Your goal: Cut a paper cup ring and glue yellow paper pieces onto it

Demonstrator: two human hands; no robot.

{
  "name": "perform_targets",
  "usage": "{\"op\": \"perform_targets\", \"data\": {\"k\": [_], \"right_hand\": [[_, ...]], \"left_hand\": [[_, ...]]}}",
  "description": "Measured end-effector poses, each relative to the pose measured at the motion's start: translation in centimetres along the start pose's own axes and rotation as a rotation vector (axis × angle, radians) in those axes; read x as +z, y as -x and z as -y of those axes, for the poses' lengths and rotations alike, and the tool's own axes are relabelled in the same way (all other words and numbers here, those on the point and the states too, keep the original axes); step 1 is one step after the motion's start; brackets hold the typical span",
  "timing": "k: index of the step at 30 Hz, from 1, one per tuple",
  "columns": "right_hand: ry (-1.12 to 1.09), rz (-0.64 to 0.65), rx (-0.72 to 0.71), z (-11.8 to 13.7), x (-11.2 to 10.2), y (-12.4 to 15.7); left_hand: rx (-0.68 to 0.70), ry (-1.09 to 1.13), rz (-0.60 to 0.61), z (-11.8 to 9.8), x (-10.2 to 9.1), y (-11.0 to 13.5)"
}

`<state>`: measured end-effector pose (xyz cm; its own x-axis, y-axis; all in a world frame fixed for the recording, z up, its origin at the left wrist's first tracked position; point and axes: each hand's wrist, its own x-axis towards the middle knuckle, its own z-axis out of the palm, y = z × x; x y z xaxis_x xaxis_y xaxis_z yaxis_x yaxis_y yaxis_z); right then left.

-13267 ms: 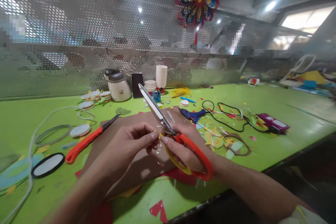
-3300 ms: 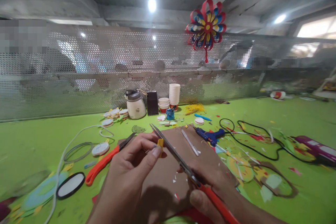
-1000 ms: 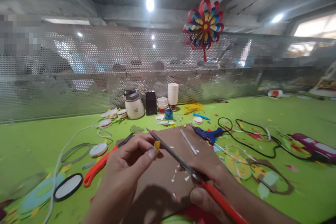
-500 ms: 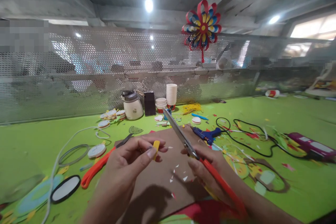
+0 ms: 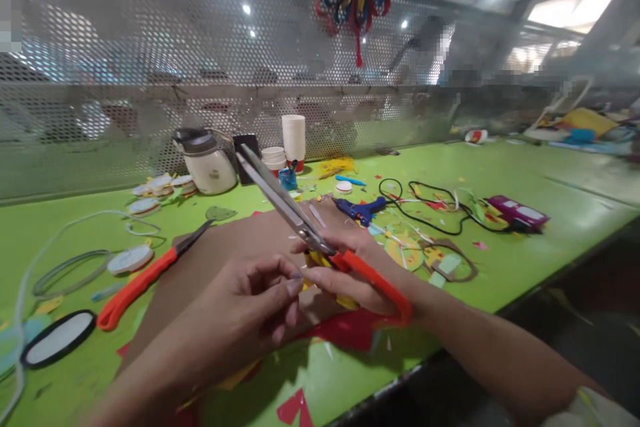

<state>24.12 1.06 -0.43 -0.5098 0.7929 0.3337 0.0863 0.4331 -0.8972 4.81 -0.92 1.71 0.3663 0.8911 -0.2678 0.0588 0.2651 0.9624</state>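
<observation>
The small yellow piece (image 5: 315, 259) is largely hidden: only slivers of yellow are seen under the pivot of the scissors (image 5: 280, 199) and below the right hand (image 5: 353, 277), and its outline cannot be made out. Whether it is pinched by the left hand (image 5: 245, 303) cannot be told; that hand's fingers are curled with thumb and forefinger drawn together, their tips touching the fingertips of the right hand. The right hand is closed through the orange loops of the scissors, whose blades, almost together, are tilted up and away to the left, above the left hand. Both forearms are blurred and cut off by the lower edge of the view. The hands are held together over a brown cardboard sheet (image 5: 225, 247) lying on the green counter (image 5: 505, 267), with a red scrap (image 5: 350, 330) just beneath the right wrist. A second pair of orange-handled scissors (image 5: 143, 279) is laid well to the left of the left hand. Beyond the right hand a blue glue gun (image 5: 360, 209) and a black cable (image 5: 425, 203) are spread among paper scraps. The counter's near edge runs just under the right forearm; bare green surface is seen far to the right of the hands, and the far side is closed off by a perforated metal screen (image 5: 150, 47).
</observation>
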Motion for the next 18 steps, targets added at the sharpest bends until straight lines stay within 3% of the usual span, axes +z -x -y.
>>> {"op": "perform_targets", "data": {"k": [4, 8, 11, 14, 18], "right_hand": [[0.047, -0.03, -0.087, 0.0, 0.4, 0.2], [-0.042, -0.157, -0.071, -0.6, 1.1, 0.3], [-0.097, -0.284, -0.168, -1.0, 1.8, 0.3], [-0.052, -0.362, -0.287, -1.4, 2.3, 0.2], [0.024, -0.407, -0.311, -1.7, 2.9, 0.2]], "left_hand": [[0.022, -0.031, 0.016, 0.1, 0.2, -0.1], [-0.005, 0.241, -0.016, 0.3, 0.6, -0.4], [-0.033, 0.397, -0.003, 0.9, 0.8, -0.9], [0.02, 0.425, -0.01, 1.5, 0.8, -1.1], [0.115, 0.393, -0.059, 2.2, 0.7, -1.2]]}}
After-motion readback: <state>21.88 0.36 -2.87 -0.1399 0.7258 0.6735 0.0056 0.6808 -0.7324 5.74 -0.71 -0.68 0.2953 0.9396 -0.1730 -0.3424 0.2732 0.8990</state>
